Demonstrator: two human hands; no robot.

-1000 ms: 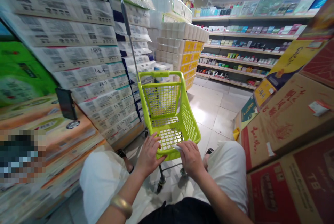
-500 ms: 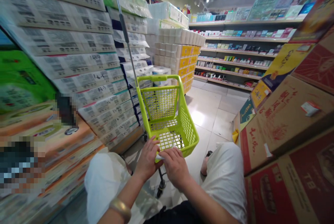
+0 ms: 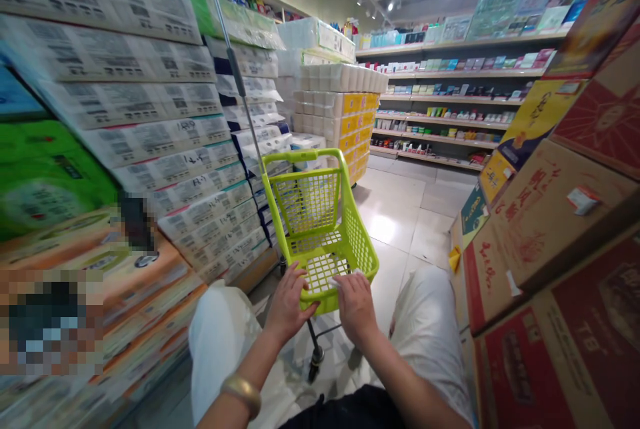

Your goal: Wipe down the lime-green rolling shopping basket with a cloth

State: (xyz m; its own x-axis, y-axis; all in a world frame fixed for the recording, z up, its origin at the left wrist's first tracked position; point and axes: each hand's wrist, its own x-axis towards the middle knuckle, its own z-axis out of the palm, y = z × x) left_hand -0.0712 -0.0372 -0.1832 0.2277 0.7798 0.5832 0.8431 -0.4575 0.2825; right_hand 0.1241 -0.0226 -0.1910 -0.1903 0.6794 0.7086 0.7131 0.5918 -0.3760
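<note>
A small lime-green shopping cart stands on the tiled aisle floor in front of my knees. My left hand rests on the cart's near rim with the fingers curled over its edge; a gold bangle sits on that wrist. My right hand presses on the same rim, and its fingers pinch a small white piece that I cannot make out. The cart's basket looks empty apart from that piece.
Stacked tissue packs wall the left side, with a metal pole leaning against them. Red and brown cardboard cartons crowd the right. Toilet-roll stacks and product shelves lie ahead across the tiled floor.
My right hand slid left along the cart's rim, then back to the right. The view has tilted up a little, and the cart sits slightly higher in frame.
</note>
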